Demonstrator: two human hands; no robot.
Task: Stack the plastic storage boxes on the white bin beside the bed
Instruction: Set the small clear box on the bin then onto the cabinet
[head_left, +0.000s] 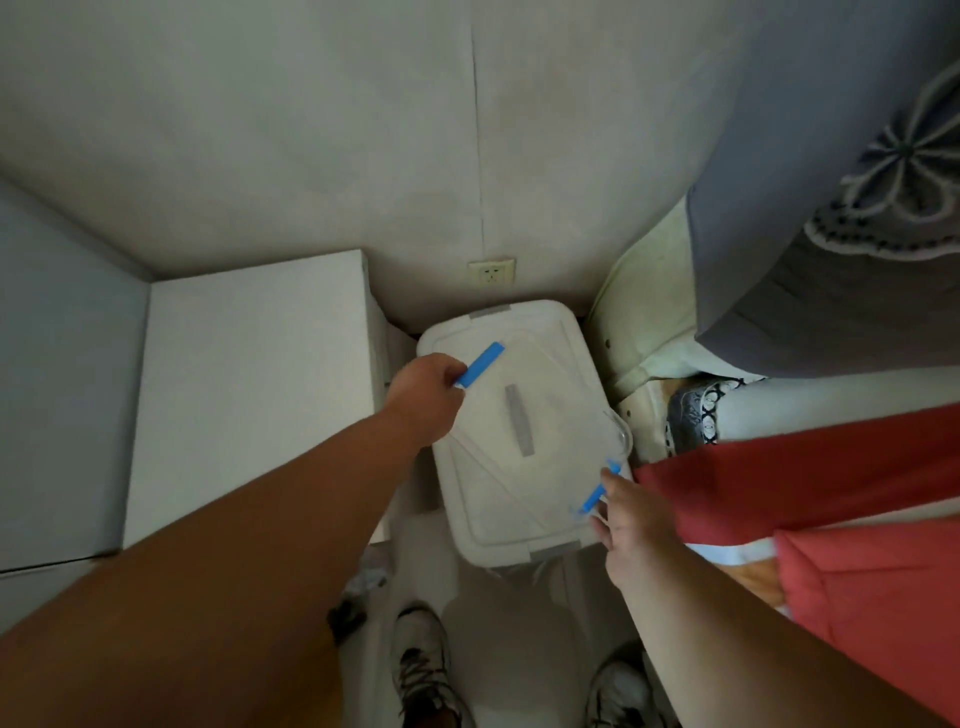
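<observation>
A clear plastic storage box (550, 457) with blue clip handles hovers or rests over the white bin (535, 332), whose grey latches show at its far and near ends. My left hand (423, 397) grips the box's left blue handle (480, 365). My right hand (631, 514) holds the box's right side at the other blue handle (595, 496). The box is see-through, so the bin's lid and its grey centre strip (519, 421) show through it. Whether the box touches the lid cannot be told.
A white cabinet (249, 395) stands just left of the bin. The bed with red bedding (810, 493) and a grey quilt (831, 234) crowds the right side. A wall socket (491, 273) sits behind the bin. My shoes (421, 670) stand on the pale floor.
</observation>
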